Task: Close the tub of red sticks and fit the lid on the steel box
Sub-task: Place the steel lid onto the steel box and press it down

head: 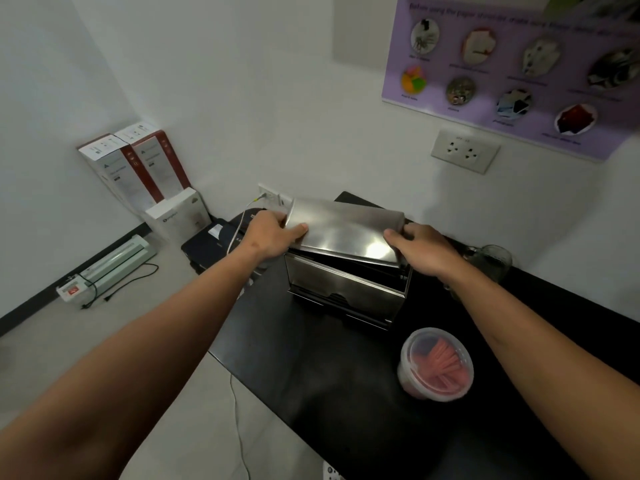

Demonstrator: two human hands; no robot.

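A steel box (346,292) stands on the black counter (311,375) near the wall. Its steel lid (343,230) rests tilted over the box's top, its near edge low and its far edge raised. My left hand (273,235) grips the lid's left end, and my right hand (422,247) grips its right end. A round clear plastic tub (436,363) of red sticks sits on the counter in front of the box, to the right, with a clear lid on top of it.
A glass jar (491,261) stands right of the box by the wall. On the floor at left are white and red cartons (138,168), a laminator (110,265) and a black machine (211,244). A white cable (239,427) hangs beside the counter edge.
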